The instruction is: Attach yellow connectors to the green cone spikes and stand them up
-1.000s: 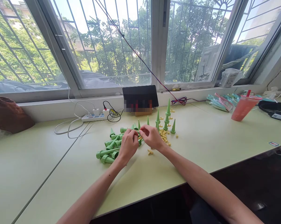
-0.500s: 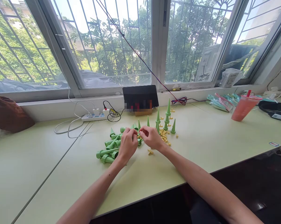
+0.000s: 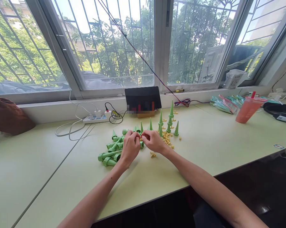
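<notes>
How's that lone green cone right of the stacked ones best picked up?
I'd probably pinch the green cone low, just above its wider base, from the right: it stands upright, narrowing to a thin tip. Stacked cones crowd its left, and a small yellow piece lies near its base.

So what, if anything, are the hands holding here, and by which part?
A small yellow piece shows between the fingertips of the left hand and right hand, apparently pinched; the fingers hide which part is gripped.
</notes>
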A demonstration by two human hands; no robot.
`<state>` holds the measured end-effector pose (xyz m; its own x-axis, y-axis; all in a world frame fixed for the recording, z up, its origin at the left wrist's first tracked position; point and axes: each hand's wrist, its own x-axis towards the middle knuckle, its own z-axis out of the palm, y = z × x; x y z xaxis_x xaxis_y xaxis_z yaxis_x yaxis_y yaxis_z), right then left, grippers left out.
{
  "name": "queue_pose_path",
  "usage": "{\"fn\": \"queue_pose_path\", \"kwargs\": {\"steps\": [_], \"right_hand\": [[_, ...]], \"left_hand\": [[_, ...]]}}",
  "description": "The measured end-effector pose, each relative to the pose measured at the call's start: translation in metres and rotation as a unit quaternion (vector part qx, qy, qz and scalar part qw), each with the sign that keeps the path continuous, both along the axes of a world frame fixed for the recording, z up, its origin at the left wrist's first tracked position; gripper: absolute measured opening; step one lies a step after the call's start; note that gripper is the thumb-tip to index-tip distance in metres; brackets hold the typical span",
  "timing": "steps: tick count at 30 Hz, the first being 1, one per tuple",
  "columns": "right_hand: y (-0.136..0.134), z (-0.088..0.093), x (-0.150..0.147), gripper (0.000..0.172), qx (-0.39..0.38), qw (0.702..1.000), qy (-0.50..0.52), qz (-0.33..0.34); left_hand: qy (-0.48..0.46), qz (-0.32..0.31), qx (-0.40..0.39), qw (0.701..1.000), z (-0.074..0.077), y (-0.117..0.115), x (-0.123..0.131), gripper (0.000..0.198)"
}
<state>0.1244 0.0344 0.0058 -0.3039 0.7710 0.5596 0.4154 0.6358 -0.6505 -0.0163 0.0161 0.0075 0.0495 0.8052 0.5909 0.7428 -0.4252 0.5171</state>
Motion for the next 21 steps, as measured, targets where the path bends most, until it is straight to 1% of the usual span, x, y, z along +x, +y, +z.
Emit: {"fn": "queue_pose_path", "kwargs": {"steps": [7, 21], "right_hand": [[-0.0011, -0.0003, 0.0005, 0.016, 0.008, 1.000, 0.009, 0.013], [-0.0035, 0.0010, 0.0003, 0.015, 0.016, 0.999, 0.023, 0.016]], "left_hand": [[-0.005, 0.002, -0.001, 1.000, 0.0007, -0.0001, -0.0004, 0.023], [-0.005, 0.006, -0.001, 1.000, 0.0016, -0.0007, -0.0006, 0.023]]}}
